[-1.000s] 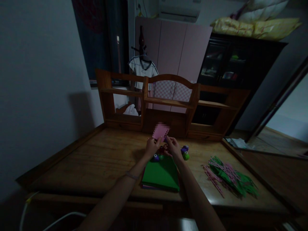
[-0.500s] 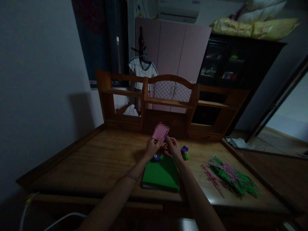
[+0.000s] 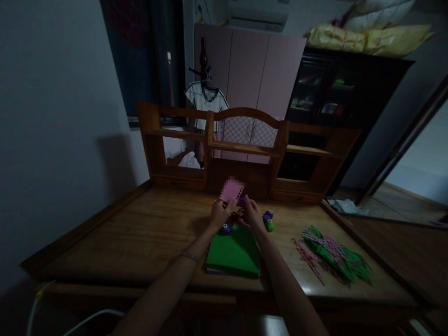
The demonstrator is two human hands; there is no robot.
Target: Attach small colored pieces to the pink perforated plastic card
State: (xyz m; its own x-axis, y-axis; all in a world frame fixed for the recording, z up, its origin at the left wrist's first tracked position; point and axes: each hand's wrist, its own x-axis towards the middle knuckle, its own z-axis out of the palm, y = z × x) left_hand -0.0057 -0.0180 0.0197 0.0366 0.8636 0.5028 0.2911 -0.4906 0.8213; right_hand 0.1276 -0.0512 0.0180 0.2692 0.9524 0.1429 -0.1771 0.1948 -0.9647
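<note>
In the head view, my left hand (image 3: pixel 220 213) pinches the lower edge of a pink paper sheet (image 3: pixel 231 190). Rows of small dark holes run along the sheet's two sides, and its top is blurred out. My right hand (image 3: pixel 252 211) has its fingers closed on a small purple object (image 3: pixel 242 201), seemingly a craft punch, by the sheet's lower right corner. Below the hands lies a stack of coloured sheets, green on top (image 3: pixel 233 252). A similar purple punch (image 3: pixel 226 228) stands at its far left corner. A reddish one (image 3: pixel 234 215) is partly hidden between the hands.
Right of my right hand stand another purple punch (image 3: pixel 268 214) and a green one (image 3: pixel 269 226). A heap of green and pink cut paper strips (image 3: pixel 332 254) lies on the right of the wooden desk (image 3: pixel 140 233). A wooden shelf unit (image 3: pixel 245 148) rises along the desk's back.
My right fingers and the purple punch have drawn slightly away from the sheet's edge, so more of the punch shows. The whole view has shifted a little.
</note>
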